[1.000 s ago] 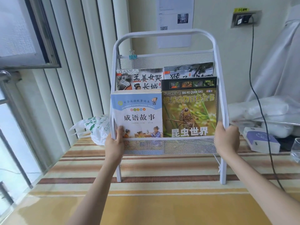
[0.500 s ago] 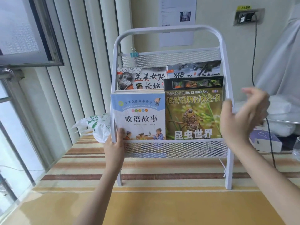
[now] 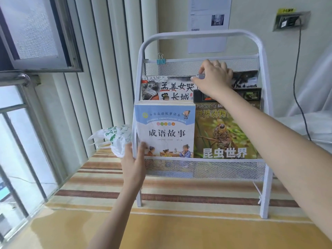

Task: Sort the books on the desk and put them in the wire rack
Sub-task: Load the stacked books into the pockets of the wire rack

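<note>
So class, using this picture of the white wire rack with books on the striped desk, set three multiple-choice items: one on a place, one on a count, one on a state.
1. Where does the blue-and-white storybook stand in the white metal wire rack?
A. lower tier, left
B. upper tier, right
C. flat on the desk

2. How many book covers show in the rack?
A. two
B. four
C. six

3. What is the right hand doing?
A. resting on the desk
B. gripping the rack's right post
C. touching the top of the upper-right book

Answers: 1 A, it stands lower left, beside the green insect book. 2 B, two covers show below and two above, including the red-lettered picture book. 3 C, its fingers are on that book's top edge, while the left hand holds the rack's lower left corner.
</note>
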